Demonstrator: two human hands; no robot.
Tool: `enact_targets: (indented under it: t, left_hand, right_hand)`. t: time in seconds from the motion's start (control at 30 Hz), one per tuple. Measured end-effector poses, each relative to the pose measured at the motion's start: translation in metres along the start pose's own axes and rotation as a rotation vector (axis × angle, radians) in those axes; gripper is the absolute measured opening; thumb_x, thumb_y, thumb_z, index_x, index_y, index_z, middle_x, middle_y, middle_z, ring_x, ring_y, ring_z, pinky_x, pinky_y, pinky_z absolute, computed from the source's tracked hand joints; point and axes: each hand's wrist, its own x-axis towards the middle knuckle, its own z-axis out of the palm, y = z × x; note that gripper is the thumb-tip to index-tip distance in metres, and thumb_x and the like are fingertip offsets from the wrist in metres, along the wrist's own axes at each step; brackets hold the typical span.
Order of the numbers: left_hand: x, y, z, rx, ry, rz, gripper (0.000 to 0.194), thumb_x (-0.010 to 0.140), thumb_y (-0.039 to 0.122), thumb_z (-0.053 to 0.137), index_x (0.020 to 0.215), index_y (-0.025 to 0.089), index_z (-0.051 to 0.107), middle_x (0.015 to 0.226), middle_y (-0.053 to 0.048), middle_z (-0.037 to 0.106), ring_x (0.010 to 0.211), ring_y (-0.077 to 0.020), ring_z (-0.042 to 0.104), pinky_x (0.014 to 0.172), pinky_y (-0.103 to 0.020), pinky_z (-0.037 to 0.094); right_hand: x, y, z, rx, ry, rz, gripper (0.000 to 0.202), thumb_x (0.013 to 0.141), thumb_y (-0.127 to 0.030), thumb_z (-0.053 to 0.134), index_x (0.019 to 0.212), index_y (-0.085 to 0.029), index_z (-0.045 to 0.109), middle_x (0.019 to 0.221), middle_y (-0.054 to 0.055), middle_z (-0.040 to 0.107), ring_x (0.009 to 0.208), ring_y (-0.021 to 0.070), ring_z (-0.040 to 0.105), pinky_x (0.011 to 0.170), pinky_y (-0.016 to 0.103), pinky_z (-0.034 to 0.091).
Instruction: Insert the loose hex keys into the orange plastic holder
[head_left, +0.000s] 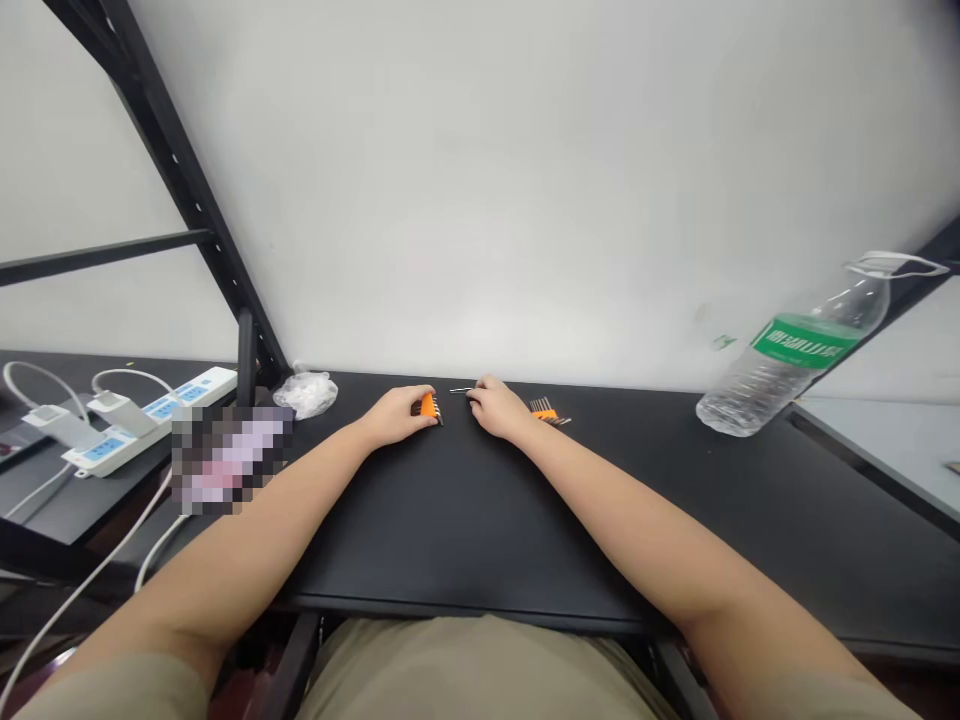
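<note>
My left hand [400, 413] is closed around a small orange holder [428, 405] with a row of thin metal bits sticking out of its right side. My right hand [493, 402] pinches a thin metal bit [459, 390], which points left toward that holder without touching it. A second orange holder [546, 413], also carrying several bits, lies on the black table just right of my right wrist. The fingers partly cover what each hand grips, so the far end of the pinched bit is hidden.
A crumpled clear plastic bag [306, 394] lies near the wall at the left. Left of it are a white power strip [161, 420] with plugged-in chargers and a pixelated object [232, 460]. A large clear bottle [795, 350] with a green label is at the right.
</note>
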Motion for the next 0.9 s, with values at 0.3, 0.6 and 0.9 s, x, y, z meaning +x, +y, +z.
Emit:
enact_targets:
  t: [0.3, 0.6, 0.9]
  left_hand:
    - [0.001, 0.002, 0.003, -0.018, 0.001, 0.055, 0.055, 0.082, 0.041, 0.074, 0.133, 0.026, 0.063, 0.125, -0.005, 0.072, 0.105, -0.0240, 0.069, 0.099, -0.038, 0.055]
    - [0.003, 0.005, 0.007, -0.065, -0.033, 0.118, 0.055, 0.082, 0.039, 0.075, 0.134, 0.026, 0.063, 0.116, -0.003, 0.074, 0.101, -0.0214, 0.069, 0.098, -0.035, 0.055]
    - [0.004, 0.001, 0.008, -0.049, -0.045, 0.129, 0.056, 0.083, 0.037, 0.074, 0.137, 0.027, 0.063, 0.117, -0.003, 0.074, 0.104, -0.0214, 0.070, 0.100, -0.035, 0.055]
  right_hand:
    - [0.006, 0.001, -0.013, 0.009, -0.136, 0.052, 0.006, 0.080, -0.016, 0.070, 0.075, -0.020, 0.070, 0.080, 0.011, 0.068, 0.071, 0.0225, 0.061, 0.067, 0.033, 0.045]
    - [-0.008, -0.012, -0.018, 0.309, -0.133, -0.044, 0.007, 0.075, -0.017, 0.064, 0.081, -0.021, 0.063, 0.077, 0.001, 0.067, 0.065, 0.0153, 0.056, 0.059, 0.027, 0.038]
    - [-0.015, -0.018, -0.007, 0.519, 0.009, -0.073, 0.007, 0.085, -0.024, 0.057, 0.087, -0.020, 0.062, 0.078, 0.000, 0.067, 0.066, 0.0147, 0.058, 0.064, 0.027, 0.043]
